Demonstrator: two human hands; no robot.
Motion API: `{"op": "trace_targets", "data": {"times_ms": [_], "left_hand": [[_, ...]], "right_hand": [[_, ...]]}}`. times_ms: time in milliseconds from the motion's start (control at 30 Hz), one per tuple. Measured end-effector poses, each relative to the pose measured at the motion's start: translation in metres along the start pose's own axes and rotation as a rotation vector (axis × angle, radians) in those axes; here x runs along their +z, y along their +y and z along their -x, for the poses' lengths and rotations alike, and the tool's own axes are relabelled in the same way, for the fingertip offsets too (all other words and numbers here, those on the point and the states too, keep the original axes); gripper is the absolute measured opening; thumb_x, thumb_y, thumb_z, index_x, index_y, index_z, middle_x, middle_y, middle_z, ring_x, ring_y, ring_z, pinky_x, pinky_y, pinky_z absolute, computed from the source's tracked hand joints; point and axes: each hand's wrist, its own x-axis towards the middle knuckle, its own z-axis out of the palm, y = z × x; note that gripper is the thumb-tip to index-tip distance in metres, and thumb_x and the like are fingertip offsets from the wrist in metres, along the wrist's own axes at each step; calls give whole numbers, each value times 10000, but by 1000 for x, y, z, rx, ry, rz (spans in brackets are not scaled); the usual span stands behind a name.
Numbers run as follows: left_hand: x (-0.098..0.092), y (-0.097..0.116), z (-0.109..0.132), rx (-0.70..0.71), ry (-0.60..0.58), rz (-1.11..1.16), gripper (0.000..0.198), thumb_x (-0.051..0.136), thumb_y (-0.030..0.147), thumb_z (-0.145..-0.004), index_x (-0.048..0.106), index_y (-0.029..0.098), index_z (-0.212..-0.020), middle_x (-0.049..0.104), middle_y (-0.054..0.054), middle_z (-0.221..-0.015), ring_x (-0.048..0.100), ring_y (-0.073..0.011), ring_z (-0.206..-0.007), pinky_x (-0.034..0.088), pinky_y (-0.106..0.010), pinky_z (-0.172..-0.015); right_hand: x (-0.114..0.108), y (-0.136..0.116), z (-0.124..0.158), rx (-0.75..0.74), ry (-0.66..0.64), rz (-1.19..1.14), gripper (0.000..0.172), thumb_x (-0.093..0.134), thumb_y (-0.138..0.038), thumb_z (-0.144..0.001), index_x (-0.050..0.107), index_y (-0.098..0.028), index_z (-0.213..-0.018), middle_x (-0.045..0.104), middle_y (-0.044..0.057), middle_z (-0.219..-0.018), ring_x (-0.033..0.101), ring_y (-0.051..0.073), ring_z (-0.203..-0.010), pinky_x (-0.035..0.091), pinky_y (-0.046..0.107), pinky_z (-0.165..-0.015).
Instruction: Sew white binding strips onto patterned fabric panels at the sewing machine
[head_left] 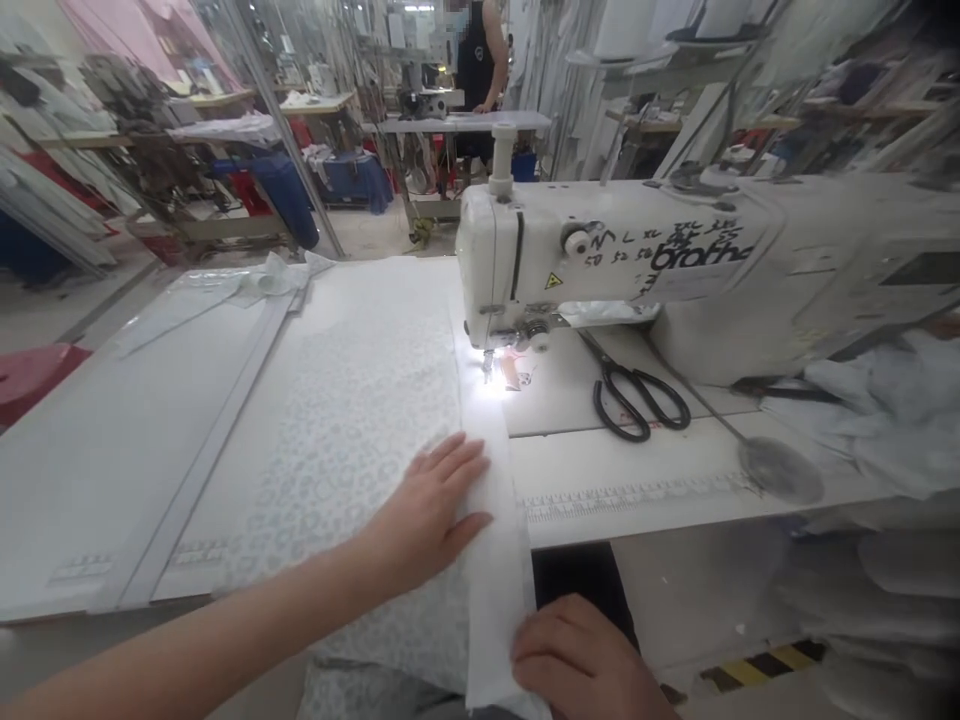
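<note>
My left hand (431,505) lies flat with fingers stretched out on a white patterned fabric (352,430) spread over the sewing table (112,470). A plain white strip (491,500) runs along the fabric's right edge up to the needle (487,362) of a white sewing machine (600,250). Near the table's front edge, my right hand (585,660) is closed on the lower end of that white strip, below the table edge.
Black scissors (637,395) lie on the machine bed right of the needle. White cloth is heaped at the right (885,410). A person in a black top (480,60) stands at another sewing table far behind. A red stool (34,370) sits at left.
</note>
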Motion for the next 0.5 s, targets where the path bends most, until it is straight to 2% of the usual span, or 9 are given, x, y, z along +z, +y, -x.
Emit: {"op": "trace_targets", "data": {"times_ms": [167,333,433,500], "left_hand": [[-7,-24,-19,26,-15,-90,486,394,444,-902,350,238,-1340,326,-43,-1445,213,-295,-1351,260,-576,-1057],[-21,-47,-46,102,2,-141,509,425,454,-887,354,214,-1330,348,-67,-1430,227,-302,-1341,289,-558,-1044],[-24,-49,-54,152,52,-148,499,469,407,-877,372,175,-1308,365,-103,-1413,235,-306,-1336,289,-556,-1048],[-21,-41,-48,182,80,-112,424,450,311,-897,384,174,-1293,375,-105,-1404,238,-287,-1338,283,-544,-1062]], "right_hand": [[-12,12,-31,22,-158,12,236,386,-11,-789,569,-160,-773,631,49,-741,545,160,-713,453,276,-643],[-17,24,-58,36,-189,-4,225,391,-26,-803,574,-157,-791,638,55,-771,541,167,-731,462,295,-657],[-16,33,-68,49,-210,18,244,384,-19,-817,585,-157,-800,644,55,-776,543,167,-739,470,299,-683],[-16,40,-74,50,-220,32,260,381,-11,-820,597,-156,-823,649,57,-793,549,169,-755,472,299,-700]]}}
